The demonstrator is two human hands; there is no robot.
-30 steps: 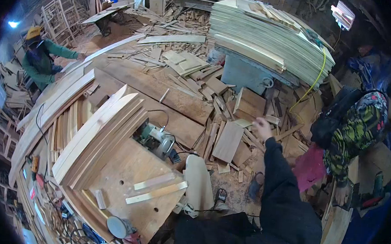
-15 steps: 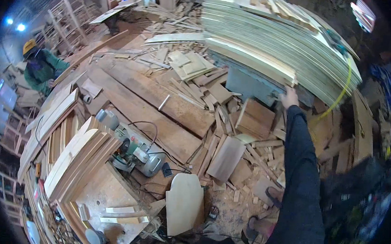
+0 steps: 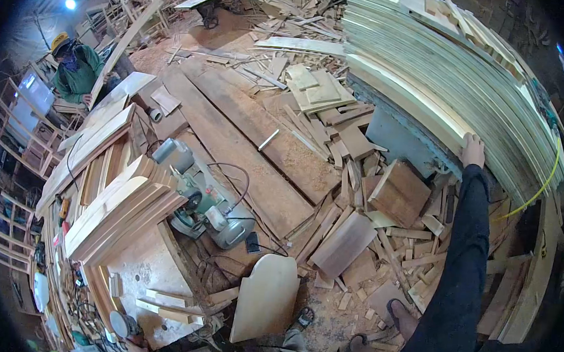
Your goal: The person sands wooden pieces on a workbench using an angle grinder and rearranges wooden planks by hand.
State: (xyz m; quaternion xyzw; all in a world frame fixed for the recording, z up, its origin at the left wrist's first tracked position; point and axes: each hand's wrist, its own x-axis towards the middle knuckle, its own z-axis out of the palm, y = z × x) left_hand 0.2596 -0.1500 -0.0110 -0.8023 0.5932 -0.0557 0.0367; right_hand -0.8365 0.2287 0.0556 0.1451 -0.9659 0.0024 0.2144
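My right hand (image 3: 472, 152) is at the near end of a long pale board (image 3: 415, 103), its fingers closed against the board's end. This board lies on a blue-grey machine (image 3: 394, 134), along the foot of a tall stack of thin sheets (image 3: 443, 76). At the bottom left, my left hand (image 3: 134, 348) is partly visible, closed on a power tool with a round grey disc (image 3: 120, 324). The tool is beside the worktable (image 3: 154, 265), which holds short wood strips (image 3: 169, 308) and a pile of curved boards (image 3: 115, 208).
A green machine with a motor (image 3: 230, 228) stands beyond the worktable. A shaped pale panel (image 3: 265, 297) is upright near my feet. Wood offcuts (image 3: 345, 244) litter the floor. At the left, a person in green (image 3: 78, 76) holds a long board. A yellow cable (image 3: 539, 192) hangs at the right.
My right arm has stretched forward and right, and the hand has reached the pale board's end. The view has shifted; the person at the right has left it. The far person's board is now raised steeply.
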